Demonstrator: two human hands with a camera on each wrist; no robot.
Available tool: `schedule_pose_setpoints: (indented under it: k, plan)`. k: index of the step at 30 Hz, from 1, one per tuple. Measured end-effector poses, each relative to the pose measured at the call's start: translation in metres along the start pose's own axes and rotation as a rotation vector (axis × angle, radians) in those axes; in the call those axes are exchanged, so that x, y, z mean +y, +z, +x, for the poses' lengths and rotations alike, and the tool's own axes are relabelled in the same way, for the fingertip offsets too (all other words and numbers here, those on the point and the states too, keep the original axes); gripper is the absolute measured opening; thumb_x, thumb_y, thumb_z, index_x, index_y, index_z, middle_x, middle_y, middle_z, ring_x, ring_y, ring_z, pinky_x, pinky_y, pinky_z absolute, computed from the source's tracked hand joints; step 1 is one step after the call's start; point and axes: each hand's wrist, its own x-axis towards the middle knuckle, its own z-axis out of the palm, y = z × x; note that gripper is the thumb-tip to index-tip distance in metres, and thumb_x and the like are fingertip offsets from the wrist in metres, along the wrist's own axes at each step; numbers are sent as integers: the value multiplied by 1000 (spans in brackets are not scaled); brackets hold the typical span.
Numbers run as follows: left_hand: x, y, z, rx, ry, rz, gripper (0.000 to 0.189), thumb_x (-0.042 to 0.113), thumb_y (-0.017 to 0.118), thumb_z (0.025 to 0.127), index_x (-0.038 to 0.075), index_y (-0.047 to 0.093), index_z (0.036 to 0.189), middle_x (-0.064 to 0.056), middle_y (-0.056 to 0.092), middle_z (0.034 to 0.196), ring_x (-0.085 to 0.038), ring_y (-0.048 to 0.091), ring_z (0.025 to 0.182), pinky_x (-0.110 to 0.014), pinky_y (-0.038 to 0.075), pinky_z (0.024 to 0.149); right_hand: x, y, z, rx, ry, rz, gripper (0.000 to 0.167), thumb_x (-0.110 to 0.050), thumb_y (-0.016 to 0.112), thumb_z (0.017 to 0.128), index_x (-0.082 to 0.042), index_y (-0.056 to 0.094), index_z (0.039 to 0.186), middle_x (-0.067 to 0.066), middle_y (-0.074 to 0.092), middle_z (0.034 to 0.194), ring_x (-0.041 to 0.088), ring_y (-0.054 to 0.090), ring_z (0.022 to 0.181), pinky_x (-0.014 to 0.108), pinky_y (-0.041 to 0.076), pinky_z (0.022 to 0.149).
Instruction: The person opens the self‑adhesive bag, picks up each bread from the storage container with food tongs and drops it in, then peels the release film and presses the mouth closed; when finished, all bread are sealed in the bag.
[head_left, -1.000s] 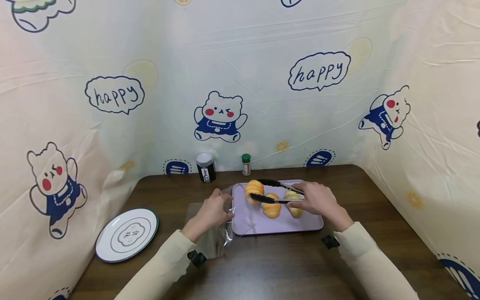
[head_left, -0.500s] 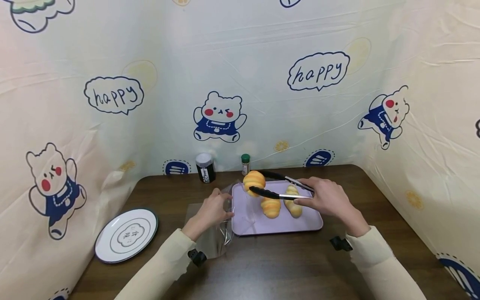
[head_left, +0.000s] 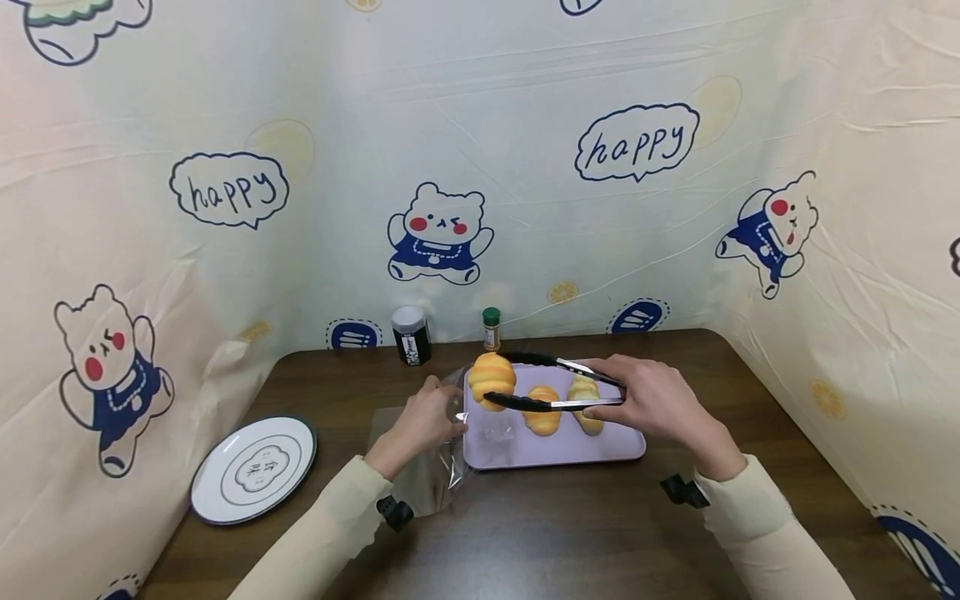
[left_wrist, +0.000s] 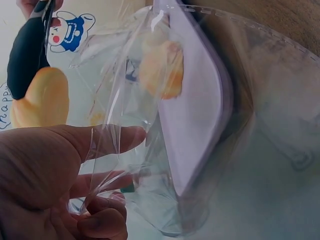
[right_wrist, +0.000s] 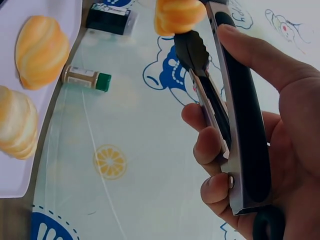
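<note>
here, right fingers (right_wrist: pixel 207 142) curl round tongs (head_left: pixel 528 404) holding bread (head_left: pixel 491 373), left fingers (left_wrist: pixel 104 223) (thumb parted) gripping the bag (head_left: pixel 423 487) by the tray's (head_left: pixel 573 452) edge

Your tongs (head_left: pixel 566 406) look like shiny metal along the arms, with matt black tips and grips, plasticky I'd say. The tray (head_left: pixel 570 452) reads as smooth, low-sheen plastic. That bag (head_left: pixel 423 487) at its left end? Clear, glossy, crinkly film. Rolls (head_left: pixel 543 422) on and over it are ridged but smooth-skinned, faintly shiny. You've got a wood-grain table (head_left: pixel 525 533) under it with a soft shine, a glossy ceramic-looking plate (head_left: pixel 255 471) further left, and creased, satiny sheeting (head_left: pixel 525 108) behind. Your sleeves (head_left: pixel 757 517) are matt cloth.
</note>
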Motion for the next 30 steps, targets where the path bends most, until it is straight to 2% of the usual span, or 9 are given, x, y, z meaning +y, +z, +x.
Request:
schedule_pose_setpoints:
  k: [5, 8, 12, 21, 30]
  plan:
    - [0, -1, 0, -2, -9, -2, 55, 26, 86, 77, 5, 66, 124, -11, 51, 105, -22, 56, 75, -37, 54, 69, -3, 0, -1, -20, -52, 1, 72, -62, 78, 74, -21, 66, 132, 2, 73, 115, 14, 59, 80, 33, 53, 67]
    - [0, -2, 0, -4, -8, -3, 55, 26, 86, 77, 5, 66, 124, -11, 51, 104, -21, 56, 75, -35, 54, 67, -4, 0, -2, -41, -62, 6, 70, -61, 78, 75, -20, 66, 131, 3, 72, 121, 14, 61, 86, 36, 55, 72]
    - [1, -2, -1, -1, 4, 6, 55, 26, 86, 77, 5, 66, 124, -11, 51, 105, -20, 55, 74, -34, 53, 67, -6, 1, -1, -62, -72, 0, 69, -57, 79, 76, -20, 66, 132, 4, 71, 123, 15, 62, 88, 35, 54, 72]
    - [3, -2, -2, 18, 23, 18, 62, 26, 87, 75, 2, 64, 127, -15, 54, 112, -21, 58, 77, -39, 56, 71, -6, 2, -1, -62, -132, -68, 68, -56, 80, 75, -21, 67, 131, 4, 71, 123, 22, 70, 97, 42, 58, 77]
    - [2, -2, -1, 24, 38, 20, 64, 23, 88, 72, 1, 64, 127, -14, 54, 109, -21, 57, 77, -40, 56, 73, -7, 3, -1, -53, -167, -80, 66, -57, 80, 74, -22, 68, 130, 3, 72, 121, 20, 70, 95, 38, 57, 72]
